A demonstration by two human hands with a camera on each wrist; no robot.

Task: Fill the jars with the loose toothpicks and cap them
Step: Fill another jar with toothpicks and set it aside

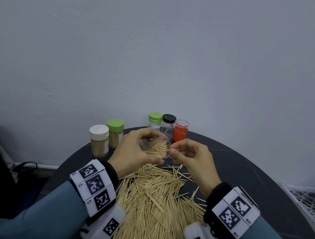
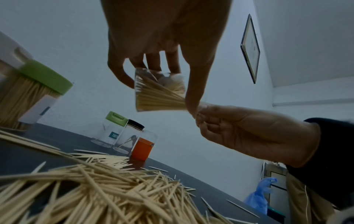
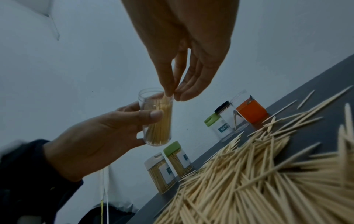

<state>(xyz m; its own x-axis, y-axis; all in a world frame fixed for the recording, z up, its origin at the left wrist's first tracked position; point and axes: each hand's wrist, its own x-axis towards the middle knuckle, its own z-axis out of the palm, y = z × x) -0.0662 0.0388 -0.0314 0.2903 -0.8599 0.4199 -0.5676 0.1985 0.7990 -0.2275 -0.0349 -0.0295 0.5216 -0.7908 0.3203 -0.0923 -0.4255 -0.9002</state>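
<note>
Head view, left hand [image 1: 132, 152] gripping clear jar [image 1: 155, 146], right hand [image 1: 191, 158] fingers pinched at its mouth.

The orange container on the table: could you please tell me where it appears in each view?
Head: the orange container stands at the table's far edge, right end of the jar row.
Left wrist: low centre, beside the black-lidded jar.
Right wrist: middle right.
Shared landmark: the black-lidded jar touching or nearly touching it.

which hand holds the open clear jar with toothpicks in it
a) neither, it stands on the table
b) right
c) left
c: the left hand wraps its fingers round the open clear jar, lifted off the table, while the right hand pinches toothpicks at its mouth.
</note>
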